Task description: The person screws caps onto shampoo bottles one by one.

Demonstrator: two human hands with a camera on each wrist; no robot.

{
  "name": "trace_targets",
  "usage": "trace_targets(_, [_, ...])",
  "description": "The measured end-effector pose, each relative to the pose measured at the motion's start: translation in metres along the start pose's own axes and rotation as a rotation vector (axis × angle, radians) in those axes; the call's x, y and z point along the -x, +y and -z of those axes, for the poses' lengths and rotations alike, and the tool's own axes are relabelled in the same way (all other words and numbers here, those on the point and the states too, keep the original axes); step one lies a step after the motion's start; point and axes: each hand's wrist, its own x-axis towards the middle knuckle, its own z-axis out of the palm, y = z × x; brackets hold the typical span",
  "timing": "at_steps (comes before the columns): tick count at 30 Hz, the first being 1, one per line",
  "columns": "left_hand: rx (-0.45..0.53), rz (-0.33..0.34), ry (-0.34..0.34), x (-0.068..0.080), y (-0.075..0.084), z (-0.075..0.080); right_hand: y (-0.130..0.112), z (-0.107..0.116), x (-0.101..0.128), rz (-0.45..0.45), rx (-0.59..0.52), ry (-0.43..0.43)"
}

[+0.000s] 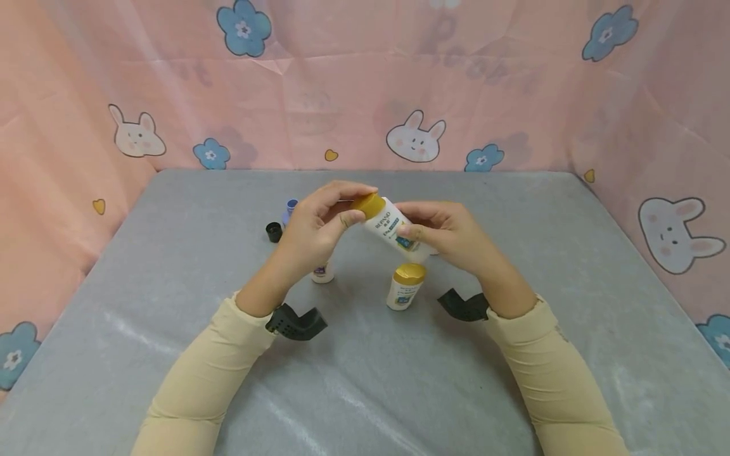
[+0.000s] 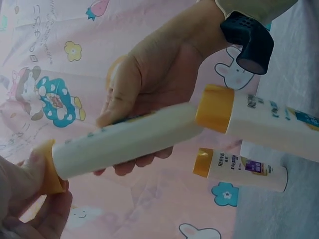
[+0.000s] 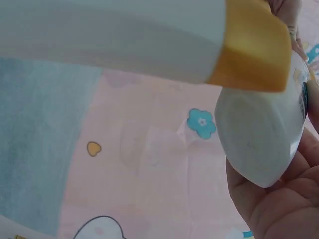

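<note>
My left hand [image 1: 316,225] pinches the gold cap [image 1: 368,204] with curled fingers while my right hand [image 1: 450,234] wraps closed around the white bottle [image 1: 393,229].

Both arms wear long, close-fitting cream sleeves [image 1: 211,373] that end at the wrists. A black plastic camera mount [image 1: 295,322] with a perforated side sits under each wrist.

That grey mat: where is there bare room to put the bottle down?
The grey mat is bare right of the right hand and along the near edge between the sleeves. It is crowded under the held bottle: a gold-capped bottle, another bottle and a black cap by the left hand.
</note>
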Motion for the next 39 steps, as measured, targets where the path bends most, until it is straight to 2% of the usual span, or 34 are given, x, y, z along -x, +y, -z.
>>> trace_targets(5, [0.030,-0.059,0.003,-0.001,-0.001,-0.002,-0.003,0.001,0.000,0.028,-0.004,0.020])
trace_targets(11, [0.029,-0.011,0.006,-0.001,-0.005,-0.003,-0.001,0.000,-0.002,0.003,0.020,0.024])
trace_targets(13, [0.026,-0.013,-0.001,-0.001,-0.006,-0.002,0.000,-0.001,-0.003,-0.002,0.020,0.014])
trace_targets(18, [0.026,-0.078,-0.019,-0.002,-0.007,-0.002,0.003,0.000,-0.003,0.004,0.006,0.007])
trace_targets(21, [0.030,-0.100,0.016,-0.002,-0.008,-0.005,0.004,0.000,-0.004,0.020,0.016,0.057])
trace_targets(24, [0.053,-0.034,0.124,-0.002,-0.007,-0.010,0.006,-0.002,-0.004,0.012,0.039,0.144])
trace_targets(28, [0.113,0.156,0.266,-0.002,-0.005,-0.015,0.007,-0.009,-0.005,-0.011,0.074,0.231])
trace_targets(30, [0.144,0.240,0.286,-0.001,-0.004,-0.017,0.006,-0.012,-0.005,-0.012,0.097,0.250])
trace_targets(32, [0.154,0.297,0.282,-0.001,-0.004,-0.018,0.005,-0.015,-0.005,-0.015,0.118,0.259])
trace_targets(35, [0.157,0.325,0.274,0.000,-0.004,-0.019,0.004,-0.019,-0.005,-0.009,0.146,0.270])
trace_targets(39, [0.149,0.300,0.275,0.000,-0.006,-0.020,0.004,-0.021,-0.005,0.014,0.191,0.285])
